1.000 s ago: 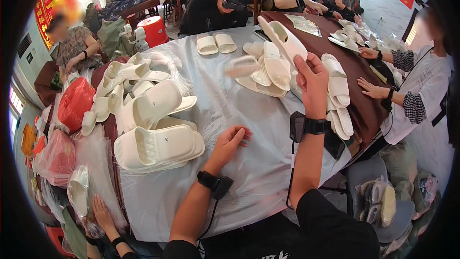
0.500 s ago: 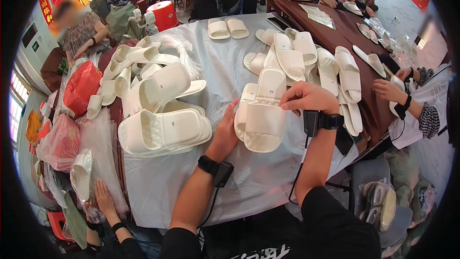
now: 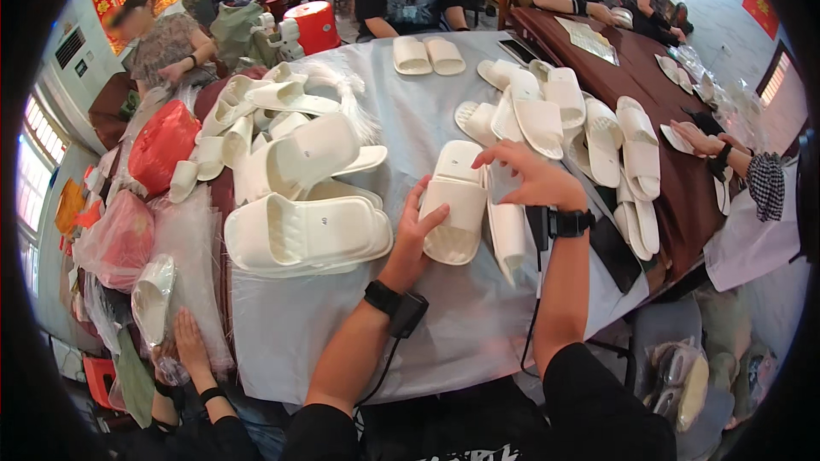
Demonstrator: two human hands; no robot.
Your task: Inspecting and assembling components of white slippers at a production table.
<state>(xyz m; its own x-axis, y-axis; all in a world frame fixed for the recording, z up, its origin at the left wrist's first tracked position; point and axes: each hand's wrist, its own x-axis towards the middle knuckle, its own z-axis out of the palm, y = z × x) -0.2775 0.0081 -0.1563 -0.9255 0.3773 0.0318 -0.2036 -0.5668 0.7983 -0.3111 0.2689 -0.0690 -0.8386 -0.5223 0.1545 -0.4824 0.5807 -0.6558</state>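
Two white slide slippers lie in front of me on the grey table cover [image 3: 401,111]. My left hand [image 3: 417,230] grips the left slipper [image 3: 455,205] along its near side, fingers over its edge. My right hand [image 3: 531,176] rests on top of the right slipper [image 3: 507,235], which stands tipped on its edge beside the first one. Both wrists carry black bands with cables.
A stack of white slippers [image 3: 299,230] sits to my left, with more piles [image 3: 273,102] behind it and a row [image 3: 598,137] at right. Red bags [image 3: 162,145] hang at the left edge. Other people sit around the table; someone's hand [image 3: 192,346] reaches up at lower left.
My right hand came down from holding a slipper high over the right-hand row to the table in front of me. The pair now lies apart as two slippers, one under each hand.
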